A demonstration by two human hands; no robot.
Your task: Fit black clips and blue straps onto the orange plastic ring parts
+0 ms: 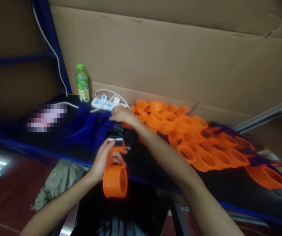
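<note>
Plastic of bright orange colour, shaped as a dispenser with a wide round ring point(109, 184), is clamped in the person's left hand point(101, 161). I take this hand as the centre of the clock. The ring hangs at about 5 o'clock, below the fingers, and at 1 o'clock, on the upper end of the same piece, there is a dark strip with silver shine point(116, 141), under the thumb. The right hand point(121, 114) is also at 1 o'clock, but farther; its fingers are bent close together, and I cannot tell if they hold something. Just beside it are small black pieces point(118, 128), blurred, on the black surface point(144, 164). At 11 o'clock lies a crumpled dark-blue cloth point(88, 129). At 12 o'clock is a white power strip point(109, 105) with plugs. Between 2 and 3 o'clock, many similar orange ringed pieces point(186, 123) are heaped together.
</note>
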